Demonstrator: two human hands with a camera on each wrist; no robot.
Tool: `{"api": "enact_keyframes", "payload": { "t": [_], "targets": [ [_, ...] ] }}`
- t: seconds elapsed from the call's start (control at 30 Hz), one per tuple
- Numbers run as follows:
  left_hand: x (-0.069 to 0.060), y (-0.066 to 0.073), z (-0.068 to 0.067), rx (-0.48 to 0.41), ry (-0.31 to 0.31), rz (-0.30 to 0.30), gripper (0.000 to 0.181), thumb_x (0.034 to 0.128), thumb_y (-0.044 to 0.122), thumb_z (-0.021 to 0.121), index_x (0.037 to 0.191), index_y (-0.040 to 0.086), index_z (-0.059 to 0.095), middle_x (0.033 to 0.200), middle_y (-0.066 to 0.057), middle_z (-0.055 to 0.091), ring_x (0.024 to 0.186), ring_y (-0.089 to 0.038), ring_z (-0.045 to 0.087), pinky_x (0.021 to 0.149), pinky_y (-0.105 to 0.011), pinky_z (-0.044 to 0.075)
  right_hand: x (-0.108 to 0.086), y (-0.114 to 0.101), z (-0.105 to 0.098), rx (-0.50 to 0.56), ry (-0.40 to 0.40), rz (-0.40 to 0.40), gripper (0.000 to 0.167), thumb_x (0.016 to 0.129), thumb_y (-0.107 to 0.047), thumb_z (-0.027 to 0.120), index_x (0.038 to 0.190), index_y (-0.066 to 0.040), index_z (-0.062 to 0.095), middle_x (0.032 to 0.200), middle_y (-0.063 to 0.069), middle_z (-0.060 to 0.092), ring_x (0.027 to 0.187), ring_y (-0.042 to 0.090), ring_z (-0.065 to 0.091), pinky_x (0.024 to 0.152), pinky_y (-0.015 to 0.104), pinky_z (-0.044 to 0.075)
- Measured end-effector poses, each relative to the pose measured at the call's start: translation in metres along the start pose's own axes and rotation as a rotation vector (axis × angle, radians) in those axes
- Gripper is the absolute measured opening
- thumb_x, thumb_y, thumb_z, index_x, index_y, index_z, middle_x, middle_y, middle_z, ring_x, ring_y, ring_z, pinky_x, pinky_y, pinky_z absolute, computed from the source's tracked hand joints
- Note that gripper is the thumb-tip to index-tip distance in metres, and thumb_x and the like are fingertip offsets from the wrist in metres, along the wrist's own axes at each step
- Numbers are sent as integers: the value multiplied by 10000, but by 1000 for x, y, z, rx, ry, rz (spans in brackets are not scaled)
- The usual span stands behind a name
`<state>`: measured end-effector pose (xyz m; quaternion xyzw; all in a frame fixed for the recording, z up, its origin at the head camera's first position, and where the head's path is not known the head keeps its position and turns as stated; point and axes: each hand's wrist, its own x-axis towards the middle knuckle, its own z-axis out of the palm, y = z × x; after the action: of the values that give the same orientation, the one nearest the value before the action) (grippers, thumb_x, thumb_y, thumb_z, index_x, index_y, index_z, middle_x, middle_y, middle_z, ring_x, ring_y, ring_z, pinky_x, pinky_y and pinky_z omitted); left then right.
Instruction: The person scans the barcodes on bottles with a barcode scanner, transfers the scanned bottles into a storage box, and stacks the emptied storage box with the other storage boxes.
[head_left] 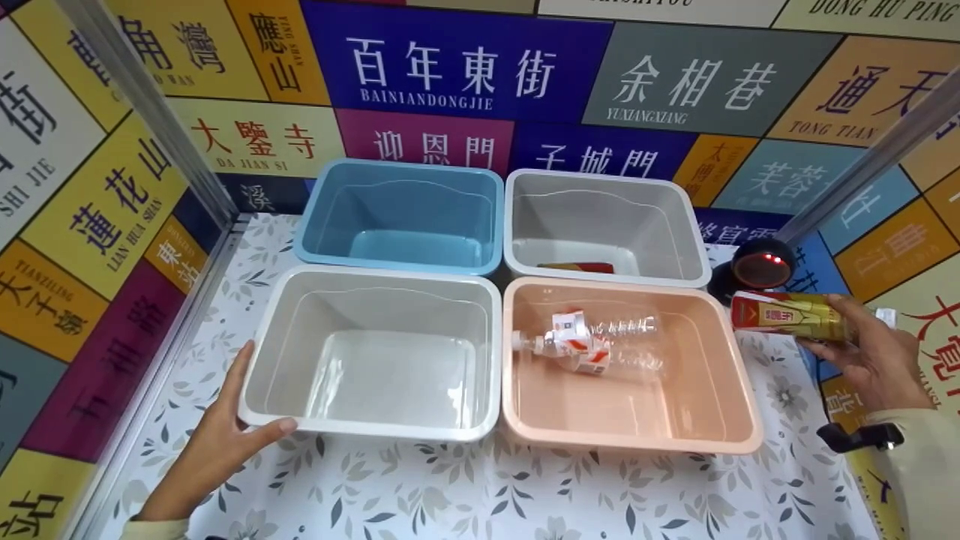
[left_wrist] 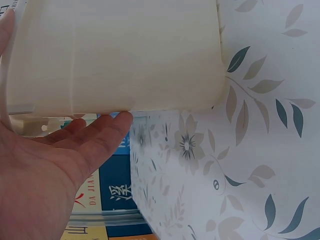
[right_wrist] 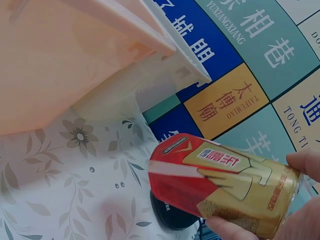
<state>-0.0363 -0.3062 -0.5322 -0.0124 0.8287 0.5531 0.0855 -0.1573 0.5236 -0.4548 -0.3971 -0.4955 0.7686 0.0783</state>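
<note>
My right hand (head_left: 874,352) grips a drink bottle (head_left: 795,315) with a gold and red label. It lies roughly level, with its red end toward the black scanner (head_left: 757,264), whose red lights glow. In the right wrist view, thumb and fingers are on opposite sides of the bottle (right_wrist: 225,187). At the front left corner of the off-white bin (head_left: 262,352), my left hand (head_left: 221,435) rests with extended fingers along the side and the thumb by the front rim. The left wrist view shows those fingers (left_wrist: 107,132) against the bin's outer wall (left_wrist: 125,60).
Clear plastic bottles (head_left: 585,345) lie in the peach bin (head_left: 630,441). A red and yellow item (head_left: 577,267) is partly visible inside the grey bin (head_left: 694,225). Beside that stands a blue bin (head_left: 311,217). Sign-printed panels (head_left: 457,60) and metal posts (head_left: 161,105) surround the leaf-patterned tabletop (head_left: 420,487).
</note>
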Motion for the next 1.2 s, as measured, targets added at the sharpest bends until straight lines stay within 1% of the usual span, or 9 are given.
{"api": "enact_keyframes", "payload": {
  "t": [0.1,0.27,0.37,0.5,0.63,0.8,0.9,1.03,1.2],
  "targets": [
    [0,0,0,-8,-1,-5,1223,1002,224,840,1760,418,-101,1807,-205,168,1473,-480,446,1133,-645,440,1,1,-1,17,-12,9,835,943,-165,905,1567,-378,393,1375,-78,426,1515,250,402,879,528,637],
    [0,0,0,-14,-4,-4,1221,1004,221,839,1762,410,-99,1813,-191,154,1483,-468,434,1145,-650,426,3,3,-5,49,-17,21,950,941,-219,912,1653,-394,309,1394,-81,405,1293,198,588,861,545,642],
    [0,0,0,-12,-4,0,1221,1002,224,841,1763,410,-96,1815,-192,153,1485,-469,437,1148,-655,419,4,4,-6,56,-28,23,970,948,-248,906,1680,-395,286,1406,-84,387,1349,193,557,882,552,630],
    [-1,-1,0,-14,-4,2,1220,998,233,843,1761,421,-91,1813,-196,158,1485,-474,438,1152,-672,409,6,7,-7,71,-34,35,870,953,-267,903,1620,-417,366,1425,-92,386,1511,195,408,898,552,626],
    [0,-1,0,-23,-9,-6,1219,1001,237,840,1757,432,-96,1817,-185,146,1498,-473,420,1160,-692,396,8,10,-9,114,-63,61,822,971,-256,884,1601,-430,386,1451,-90,395,1501,174,418,889,570,631],
    [1,-1,0,-17,-11,-2,1227,996,237,846,1754,443,-96,1822,-174,131,1504,-473,412,1155,-683,415,7,11,-12,144,-110,86,788,992,-257,861,1595,-417,380,1401,-54,444,1246,176,638,895,579,630],
    [1,-1,0,1,-5,8,1231,993,220,852,1755,445,-88,1809,-193,166,1472,-467,447,1107,-552,505,6,9,-12,128,-120,76,818,991,-264,863,1617,-402,355,1388,-42,454,985,202,728,906,562,630],
    [0,0,0,12,-1,8,1233,990,210,856,1757,446,-79,1797,-209,190,1443,-462,473,1038,-392,549,0,6,-7,119,-111,44,867,977,-241,879,1641,-387,340,1410,-44,454,907,220,738,921,564,619],
    [0,0,0,4,-1,0,1236,988,231,858,1758,438,-86,1798,-213,186,1445,-468,470,1098,-557,506,-9,3,4,154,-122,7,666,971,-173,878,1487,-338,490,1357,-34,516,843,246,766,897,580,623]
  ]
}}
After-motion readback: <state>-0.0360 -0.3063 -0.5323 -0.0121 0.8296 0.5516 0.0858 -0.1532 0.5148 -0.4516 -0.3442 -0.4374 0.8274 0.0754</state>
